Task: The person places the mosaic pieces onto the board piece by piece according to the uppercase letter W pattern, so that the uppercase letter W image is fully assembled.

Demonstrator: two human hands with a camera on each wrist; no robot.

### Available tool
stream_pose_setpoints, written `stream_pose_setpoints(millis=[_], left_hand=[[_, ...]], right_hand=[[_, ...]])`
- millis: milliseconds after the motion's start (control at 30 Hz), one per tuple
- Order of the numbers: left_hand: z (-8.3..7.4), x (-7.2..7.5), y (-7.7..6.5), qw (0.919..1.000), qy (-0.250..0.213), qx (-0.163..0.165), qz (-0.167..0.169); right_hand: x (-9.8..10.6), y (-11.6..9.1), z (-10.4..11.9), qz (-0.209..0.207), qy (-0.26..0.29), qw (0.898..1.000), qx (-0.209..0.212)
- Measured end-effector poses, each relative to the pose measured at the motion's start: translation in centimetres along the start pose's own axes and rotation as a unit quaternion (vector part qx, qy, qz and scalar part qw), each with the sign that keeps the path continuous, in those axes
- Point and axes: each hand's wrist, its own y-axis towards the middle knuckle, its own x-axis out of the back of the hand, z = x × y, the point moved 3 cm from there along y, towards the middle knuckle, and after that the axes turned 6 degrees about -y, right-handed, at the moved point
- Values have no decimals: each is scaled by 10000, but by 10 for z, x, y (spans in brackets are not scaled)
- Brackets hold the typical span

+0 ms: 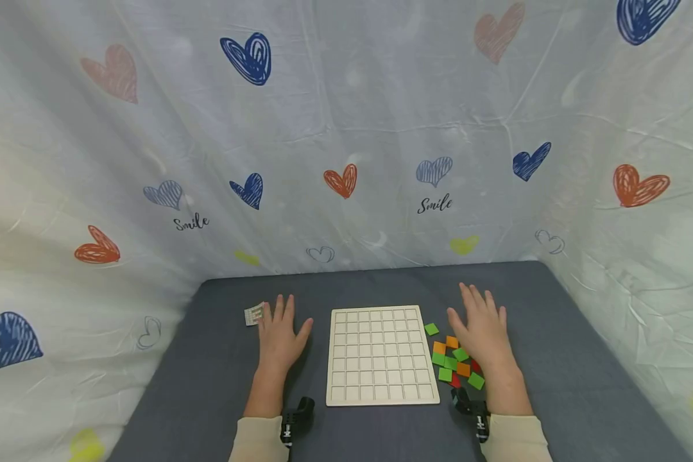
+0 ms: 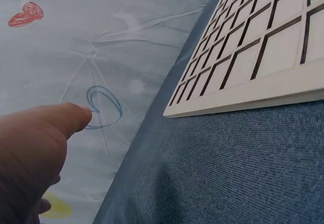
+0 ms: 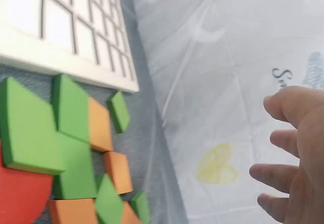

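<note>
A pale wooden grid board (image 1: 383, 356) with rows of square recesses lies between the two hands. My left hand (image 1: 280, 340) is left of it, fingers spread and straight, its fingertips overlapping a small printed card (image 1: 253, 315) in the head view. On the board's other side, my right hand (image 1: 484, 327) has its fingers extended and holds nothing. Beside and partly beneath that hand lies a loose group of green tiles (image 1: 445, 374), orange tiles (image 1: 463, 369) and red tiles (image 1: 455, 381). In the right wrist view a green tile (image 3: 30, 128) overlaps a red one (image 3: 23, 196).
A dark grey cloth-covered table (image 1: 381, 433) carries everything. Behind it and at both sides hangs a pale curtain (image 1: 381, 141) printed with hearts. Each wrist wears a black camera mount, one on the left (image 1: 297, 417) and one on the right (image 1: 470, 410).
</note>
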Motion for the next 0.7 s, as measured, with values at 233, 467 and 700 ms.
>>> stream_pose_setpoints(millis=[233,467,700], left_hand=[[-1,-5,2,9947,-938,-261,318],[0,-15,0,9841,-1601,-292,714],[8,-27,-5,9768,-1825,-353,1062]], right_hand=[[12,1,5,-127,297,9992,231],[12,3,1,142,880,9960,100],[12,1,-5,192,981,9950,-89]])
